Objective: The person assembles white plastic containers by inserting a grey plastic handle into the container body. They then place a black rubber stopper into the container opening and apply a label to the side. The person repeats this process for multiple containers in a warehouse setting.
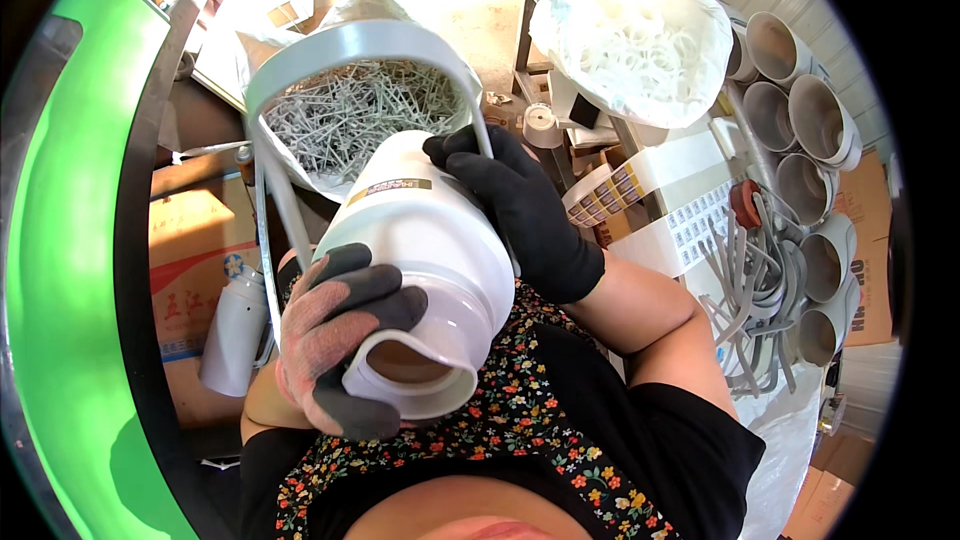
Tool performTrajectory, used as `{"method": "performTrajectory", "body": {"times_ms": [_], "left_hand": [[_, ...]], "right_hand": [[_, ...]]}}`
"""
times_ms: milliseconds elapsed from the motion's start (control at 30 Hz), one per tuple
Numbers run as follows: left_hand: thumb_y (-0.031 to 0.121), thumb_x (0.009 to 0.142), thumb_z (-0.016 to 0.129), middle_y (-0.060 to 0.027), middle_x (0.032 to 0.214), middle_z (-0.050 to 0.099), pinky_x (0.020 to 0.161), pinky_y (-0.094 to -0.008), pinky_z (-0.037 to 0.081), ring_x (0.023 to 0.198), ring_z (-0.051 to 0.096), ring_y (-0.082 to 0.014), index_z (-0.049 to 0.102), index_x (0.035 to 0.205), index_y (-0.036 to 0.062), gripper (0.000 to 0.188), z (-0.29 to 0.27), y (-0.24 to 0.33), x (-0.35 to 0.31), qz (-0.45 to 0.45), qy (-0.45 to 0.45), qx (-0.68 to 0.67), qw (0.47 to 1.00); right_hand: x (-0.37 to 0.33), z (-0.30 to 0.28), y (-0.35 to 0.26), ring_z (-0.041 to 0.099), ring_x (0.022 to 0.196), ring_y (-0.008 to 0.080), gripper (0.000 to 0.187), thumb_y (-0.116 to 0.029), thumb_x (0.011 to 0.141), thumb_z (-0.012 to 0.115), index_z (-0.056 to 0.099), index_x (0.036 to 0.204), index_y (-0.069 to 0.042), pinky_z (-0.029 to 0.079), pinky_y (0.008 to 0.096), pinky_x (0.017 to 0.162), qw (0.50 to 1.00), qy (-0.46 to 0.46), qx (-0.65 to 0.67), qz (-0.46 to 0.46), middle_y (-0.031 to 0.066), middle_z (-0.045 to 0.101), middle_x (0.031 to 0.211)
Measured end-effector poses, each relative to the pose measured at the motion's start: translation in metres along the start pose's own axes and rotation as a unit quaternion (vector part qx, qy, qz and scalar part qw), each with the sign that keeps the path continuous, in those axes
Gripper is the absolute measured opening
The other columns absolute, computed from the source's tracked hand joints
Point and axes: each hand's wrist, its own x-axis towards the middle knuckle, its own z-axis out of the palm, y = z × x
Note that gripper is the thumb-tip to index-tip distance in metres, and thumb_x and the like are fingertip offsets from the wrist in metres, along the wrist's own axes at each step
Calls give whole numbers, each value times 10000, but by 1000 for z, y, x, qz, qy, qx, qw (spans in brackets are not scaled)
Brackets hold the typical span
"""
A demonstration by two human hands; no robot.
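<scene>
A glossy white thermos jug (420, 240) lies tilted in front of my chest, its wide spout toward me. My left hand (345, 330), in a pink and dark grey glove, wraps its fingers round the neck beside the spout. In a black glove, my right hand (525, 210) grips the jug's body from the right side. A grey hoop handle (365, 37) arches beyond the jug; its right limb passes by my right fingers. On the body sits a small gold and dark label (400, 184). The jug's far end is partly hidden by my right hand.
Behind the jug stands a bag of grey screws or pins (350, 115). A bag of translucent rings (640, 40) is at the far right. Label sheets (690, 230), loose grey handles (755, 290) and several jug shells (825, 120) line the right; another jug (237, 330) stands left.
</scene>
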Motion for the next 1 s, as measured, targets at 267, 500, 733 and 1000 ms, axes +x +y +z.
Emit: {"method": "performTrajectory", "body": {"times_ms": [267, 500, 733, 1000], "left_hand": [[314, 669, 795, -223, 1267, 454, 990, -424, 418, 1183, 478, -294, 295, 1336, 16, 886, 10, 14, 44, -204, 155, -469, 845], [397, 711, 776, -238, 1425, 306, 1063, -458, 299, 1301, 346, -347, 148, 1447, 61, 1023, 26, -27, 30, -11, 330, -389, 860], [65, 894, 516, -68, 1143, 536, 920, -243, 408, 1055, 527, -120, 573, 1175, -11, 296, 55, -67, 21, -169, 227, -390, 876], [114, 859, 612, -61, 964, 609, 785, -211, 480, 866, 599, -110, 585, 1051, 2, 224, 62, -71, 25, -237, 238, -673, 659]], "right_hand": [[-12, 19, -41, 556, 978, 179, 283, -105, 814, 600, 527, 1070, -9, 429, 339, 891, 857, -131, -217, -448, 137, 598, 1056], [36, -26, 0, 484, 631, 91, 277, -117, 915, 500, 510, 1167, -3, 452, 232, 617, 997, -66, 40, -27, 3, 483, 706], [23, -40, 6, 612, 885, 216, 320, -99, 922, 456, 474, 1226, -1, 530, 351, 791, 990, -63, 126, 16, 116, 603, 1005], [9, -40, 4, 570, 992, 266, 383, -206, 908, 462, 450, 1250, -34, 505, 404, 848, 979, -53, 170, 103, 137, 551, 1129]]}}
